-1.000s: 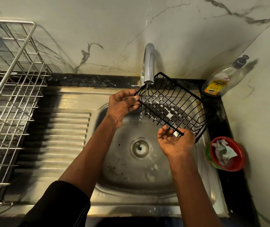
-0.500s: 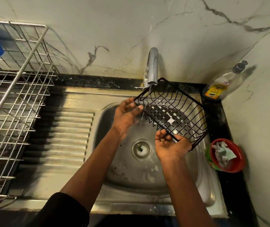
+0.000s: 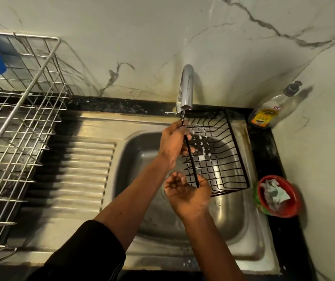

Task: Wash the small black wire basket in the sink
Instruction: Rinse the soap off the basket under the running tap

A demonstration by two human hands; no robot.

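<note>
Basket (image 3: 217,156): tilted over sink (image 3: 233,230), under tap (image 3: 186,88).
Left hand (image 3: 172,142): grips the rim by the tap.
Right hand (image 3: 186,191): palm up, fingers curled round near corner.

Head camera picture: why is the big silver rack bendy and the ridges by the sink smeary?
Head view: the wide-angle lens bows the silver rack near the frame's edge; the draining-board ridges are streaked, probably motion blur; the black basket in the middle looks fairly sharp.

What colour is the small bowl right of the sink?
The bowl is red, with a green patterned outer wall; the head view shows it.
</note>
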